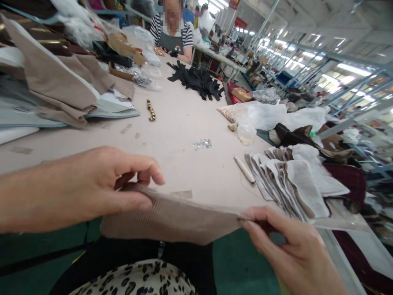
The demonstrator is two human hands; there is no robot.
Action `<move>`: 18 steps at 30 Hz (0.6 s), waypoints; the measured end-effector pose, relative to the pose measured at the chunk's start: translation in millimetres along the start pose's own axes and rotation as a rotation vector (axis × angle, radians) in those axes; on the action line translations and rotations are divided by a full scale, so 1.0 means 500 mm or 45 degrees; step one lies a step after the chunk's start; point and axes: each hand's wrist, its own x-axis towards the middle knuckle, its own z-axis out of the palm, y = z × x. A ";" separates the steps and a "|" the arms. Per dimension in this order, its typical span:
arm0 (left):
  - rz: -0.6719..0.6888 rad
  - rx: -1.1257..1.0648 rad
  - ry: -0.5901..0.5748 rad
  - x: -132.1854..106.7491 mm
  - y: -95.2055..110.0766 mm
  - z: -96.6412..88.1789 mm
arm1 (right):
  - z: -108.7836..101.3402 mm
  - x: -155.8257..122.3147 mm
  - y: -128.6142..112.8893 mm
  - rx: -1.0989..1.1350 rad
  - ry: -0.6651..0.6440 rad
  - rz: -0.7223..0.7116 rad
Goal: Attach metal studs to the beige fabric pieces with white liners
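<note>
A taupe ribbed fabric piece (178, 221) is stretched between my hands at the table's near edge. My left hand (107, 180) grips its upper left edge, thumb on the near face and fingers curled behind. At the fabric's right corner, my right hand (282, 233) pinches it between thumb and fingers. Just beyond on the table (172, 159) lie small shiny silver pieces (203, 144). A cone-shaped white thread spool (245, 169) rests to the right, beside a fanned stack of taupe and white fabric pieces (285, 180).
Larger taupe panels (61, 82) pile up on the left. A row of gold metal pieces (150, 110) lies mid-table, with black strips (198, 80) farther back. Clear plastic bags (260, 112) sit at the right. A person in a striped top (187, 37) is across the table.
</note>
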 end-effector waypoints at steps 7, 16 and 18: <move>-0.221 -0.291 -0.266 0.189 -0.091 -0.022 | 0.137 0.218 0.114 0.158 -0.352 0.371; -0.309 -0.056 -0.355 0.265 -0.150 -0.012 | 0.236 0.259 0.127 0.581 -0.090 0.484; -0.332 -0.057 -0.379 0.276 -0.135 -0.016 | 0.255 0.252 0.104 0.743 -0.209 0.448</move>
